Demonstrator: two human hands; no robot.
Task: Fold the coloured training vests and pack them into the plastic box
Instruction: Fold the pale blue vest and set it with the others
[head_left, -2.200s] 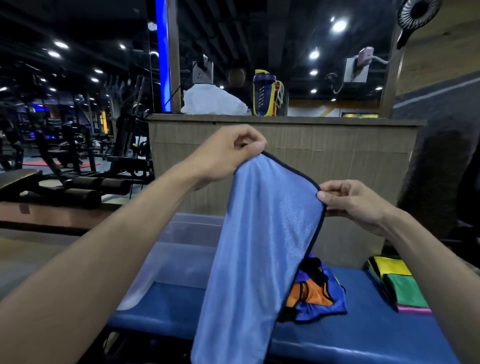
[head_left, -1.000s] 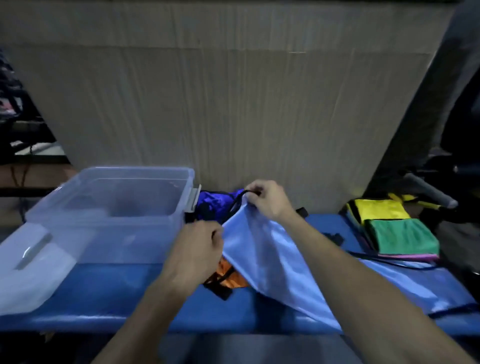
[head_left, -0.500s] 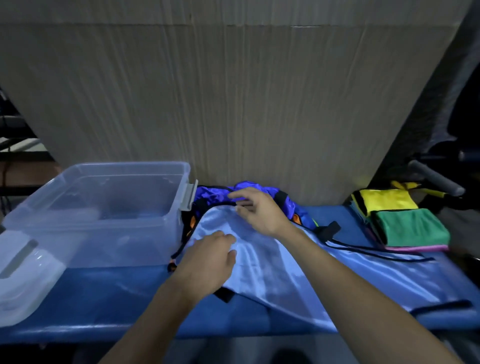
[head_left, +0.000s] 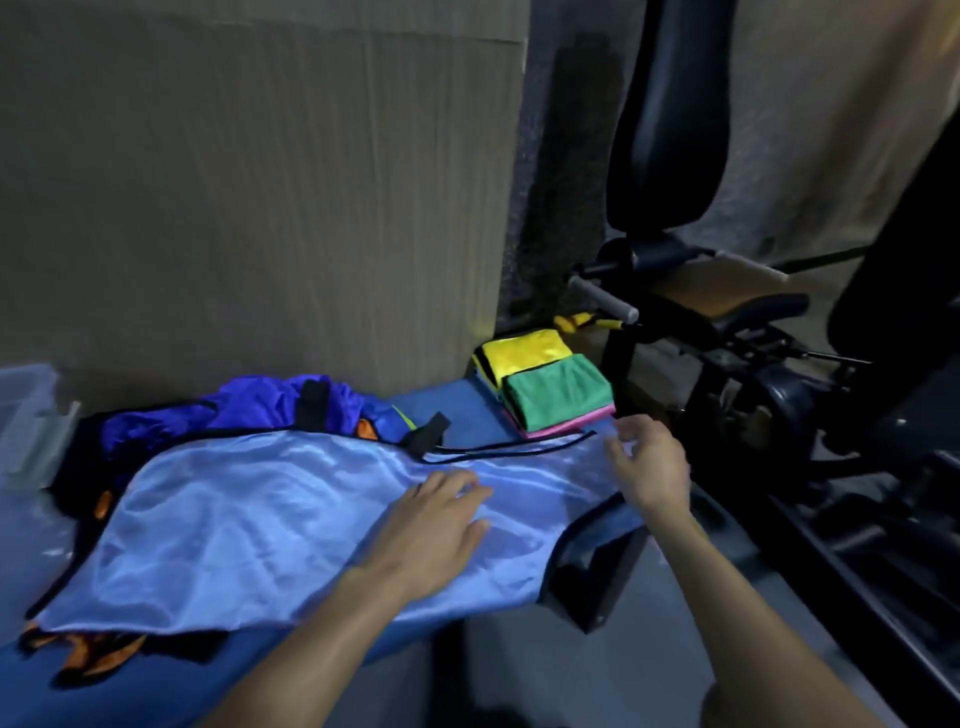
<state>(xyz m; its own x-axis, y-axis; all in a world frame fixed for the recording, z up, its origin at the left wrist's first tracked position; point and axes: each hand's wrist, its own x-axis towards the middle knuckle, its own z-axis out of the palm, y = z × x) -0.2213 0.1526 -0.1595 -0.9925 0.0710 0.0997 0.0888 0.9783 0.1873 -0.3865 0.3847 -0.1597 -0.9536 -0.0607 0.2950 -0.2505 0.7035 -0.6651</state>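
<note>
Fingers (head_left: 457, 486) of the left hand (head_left: 431, 525) lie straight and flat, pressing the light blue vest (head_left: 249, 514) onto the blue table (head_left: 447, 405). The right hand (head_left: 647, 462) hovers at the vest's far right end with fingers loosely spread, gripping nothing. The vest lies spread across the table, its left part draped over a crumpled pile of vests (head_left: 244, 410). Folded vests (head_left: 550, 389) sit stacked at the table's right end; a corner of the plastic box (head_left: 23, 415) shows at far left. The slick fabric looks likely to slide when folded, and its right edge overhangs the table, so it could slip off. Folding over the lumpy pile would probably leave creases, and the loose black strap (head_left: 509, 448) may snag.
</note>
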